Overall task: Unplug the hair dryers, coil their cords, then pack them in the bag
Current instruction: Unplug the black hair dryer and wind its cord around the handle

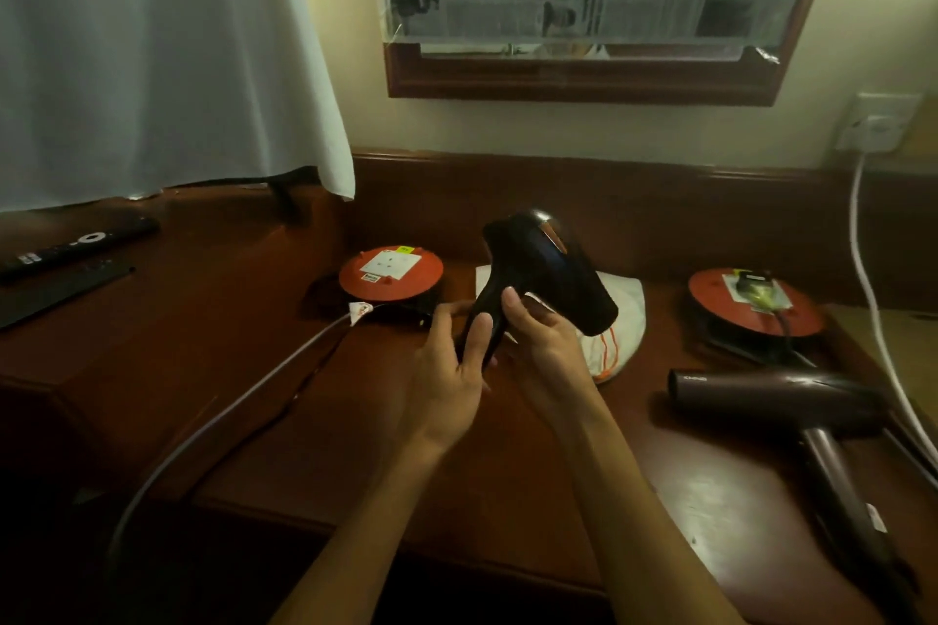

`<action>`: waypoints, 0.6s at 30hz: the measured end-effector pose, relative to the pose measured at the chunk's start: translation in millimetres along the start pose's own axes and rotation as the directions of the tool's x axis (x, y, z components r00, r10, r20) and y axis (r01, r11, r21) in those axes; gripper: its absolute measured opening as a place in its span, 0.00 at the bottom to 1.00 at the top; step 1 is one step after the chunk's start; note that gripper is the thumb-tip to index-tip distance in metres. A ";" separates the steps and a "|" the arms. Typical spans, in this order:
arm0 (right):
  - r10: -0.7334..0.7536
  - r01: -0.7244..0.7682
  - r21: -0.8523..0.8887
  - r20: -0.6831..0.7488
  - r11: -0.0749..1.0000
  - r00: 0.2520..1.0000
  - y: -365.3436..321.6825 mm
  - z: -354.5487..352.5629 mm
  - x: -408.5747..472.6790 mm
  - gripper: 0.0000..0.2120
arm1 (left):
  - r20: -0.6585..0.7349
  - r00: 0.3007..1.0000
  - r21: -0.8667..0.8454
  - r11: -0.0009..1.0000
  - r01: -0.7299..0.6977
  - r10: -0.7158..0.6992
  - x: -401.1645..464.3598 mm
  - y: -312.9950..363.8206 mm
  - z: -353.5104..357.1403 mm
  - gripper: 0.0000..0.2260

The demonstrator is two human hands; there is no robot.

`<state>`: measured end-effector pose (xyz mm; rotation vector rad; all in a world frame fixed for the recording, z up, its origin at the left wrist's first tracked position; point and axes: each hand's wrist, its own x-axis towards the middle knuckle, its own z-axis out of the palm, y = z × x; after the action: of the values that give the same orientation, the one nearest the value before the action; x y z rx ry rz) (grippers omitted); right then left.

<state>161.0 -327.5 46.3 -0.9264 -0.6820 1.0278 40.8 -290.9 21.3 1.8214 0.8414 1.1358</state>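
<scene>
- Hands meet at the black dryer (pixel 550 269): the left hand (pixel 449 371) is wrapped around its handle, and the right hand (pixel 545 338) pinches the handle from the other side.
- Black dryer is lifted off the desk (pixel 254 345), in front of the white bag (pixel 622 320).
- Left reel (pixel 391 272) lies behind the left hand, its socket bare.
- Maroon dryer (pixel 781 404) lies on the desk at right, near the right reel (pixel 754 302), which has a plug in it.

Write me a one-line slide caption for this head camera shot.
Both hands, left hand and right hand, hold a black hair dryer above the white bag; a second dryer lies on the desk.
</scene>
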 end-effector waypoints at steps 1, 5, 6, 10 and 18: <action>-0.017 0.016 -0.026 -0.044 1.000 0.999 -4.7 -1.2 1.7 0.07 | 0.017 1.000 -0.009 1.000 0.019 -0.018 -2.4 -4.4 4.3 0.16; -0.065 0.049 -0.125 -0.126 0.991 0.990 -10.7 -7.3 16.6 0.04 | -0.017 0.978 -0.180 0.963 0.202 -0.208 -2.9 -19.4 26.2 0.23; -0.093 0.067 -0.173 -0.150 0.983 0.984 -10.6 -6.7 19.4 0.05 | -0.012 0.974 -0.199 0.955 0.221 -0.228 -0.7 -20.2 29.3 0.21; -0.131 0.117 -0.160 -0.077 0.980 0.988 -11.6 -15.2 34.4 0.13 | 0.098 0.972 -0.267 0.935 0.232 -0.213 12.0 -21.5 35.9 0.20; -0.022 -0.005 -0.329 -0.077 0.944 0.997 11.3 -30.9 59.8 0.18 | 0.334 0.847 -0.268 0.820 0.505 -0.413 31.7 -42.3 48.3 0.36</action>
<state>204.7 -279.6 25.2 -1.2475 -0.8052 0.8774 92.2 -258.9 -17.0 1.3309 0.8096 0.6563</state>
